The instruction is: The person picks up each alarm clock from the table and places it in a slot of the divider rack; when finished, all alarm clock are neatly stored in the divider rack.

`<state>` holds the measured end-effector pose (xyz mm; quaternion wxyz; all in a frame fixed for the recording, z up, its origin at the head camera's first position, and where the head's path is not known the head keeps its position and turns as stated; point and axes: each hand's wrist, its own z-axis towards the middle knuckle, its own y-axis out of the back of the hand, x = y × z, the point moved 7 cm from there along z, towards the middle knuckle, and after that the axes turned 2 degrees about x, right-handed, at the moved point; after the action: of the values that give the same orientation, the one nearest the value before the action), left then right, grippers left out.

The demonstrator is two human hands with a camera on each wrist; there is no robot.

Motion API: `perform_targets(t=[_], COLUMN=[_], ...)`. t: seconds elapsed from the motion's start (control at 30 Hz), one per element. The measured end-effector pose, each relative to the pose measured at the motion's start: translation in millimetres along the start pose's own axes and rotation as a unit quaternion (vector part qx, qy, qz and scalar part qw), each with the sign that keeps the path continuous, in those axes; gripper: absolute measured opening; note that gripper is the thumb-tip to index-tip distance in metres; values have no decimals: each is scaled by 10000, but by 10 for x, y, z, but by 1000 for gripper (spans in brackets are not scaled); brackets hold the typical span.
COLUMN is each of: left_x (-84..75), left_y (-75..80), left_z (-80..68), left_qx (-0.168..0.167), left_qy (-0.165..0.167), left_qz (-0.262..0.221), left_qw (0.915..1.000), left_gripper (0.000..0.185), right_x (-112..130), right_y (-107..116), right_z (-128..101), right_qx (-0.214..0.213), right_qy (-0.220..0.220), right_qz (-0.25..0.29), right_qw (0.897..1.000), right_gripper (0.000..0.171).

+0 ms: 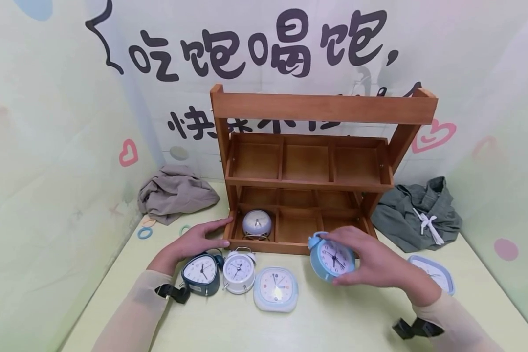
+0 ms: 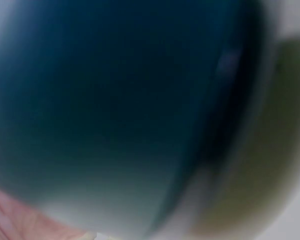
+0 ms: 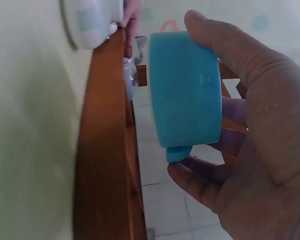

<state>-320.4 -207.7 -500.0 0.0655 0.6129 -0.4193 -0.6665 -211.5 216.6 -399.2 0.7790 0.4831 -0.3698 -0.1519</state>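
Well, the right hand (image 1: 380,266) clasps the round blue alarm clock (image 1: 332,257) by its rim — light, rigid, slippery plastic, I'd guess — while the left hand (image 1: 198,240), fingers straight, rests against the wooden shelf (image 1: 264,244).

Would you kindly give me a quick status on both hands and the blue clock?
Right hand grips blue clock, raised before the rack. Left hand flat against rack's left corner. Lilac clock sits in lower left compartment; the others look free.
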Motion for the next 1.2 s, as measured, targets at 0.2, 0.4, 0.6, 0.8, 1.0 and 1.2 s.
perform_targets(t=[0.2, 0.4, 0.6, 0.8, 1.0, 1.2], left_x=[-2, 4, 10, 0, 6, 23], left_y=[-1, -4, -7, -9, -9, -3], left_z=[0, 4, 1, 3, 9, 18], left_qx=[-7, -6, -7, -1, 10, 6], left_qy=[41, 31, 34, 7, 4, -10], left_qz=[9, -19, -29, -18, -30, -29], left_qw=[10000, 10000, 10000, 10000, 10000, 10000], left_gripper=[80, 80, 80, 80, 80, 80], right_x=[-78, -302, -457, -558, -587, -642], right_y=[-2, -119, -224, -369, -463, -541], right_z=[401, 713, 916, 1005, 1040, 1057], right_qx=[-41, 135, 219, 235, 162, 139], right_qy=[-377, -1259, -1615, -1709, -1635, -1487], right_qz=[-100, -61, -20, 31, -102, -301], right_qw=[9992, 9919, 9866, 9850, 9864, 9883], right_gripper=[94, 96, 97, 97, 97, 98])
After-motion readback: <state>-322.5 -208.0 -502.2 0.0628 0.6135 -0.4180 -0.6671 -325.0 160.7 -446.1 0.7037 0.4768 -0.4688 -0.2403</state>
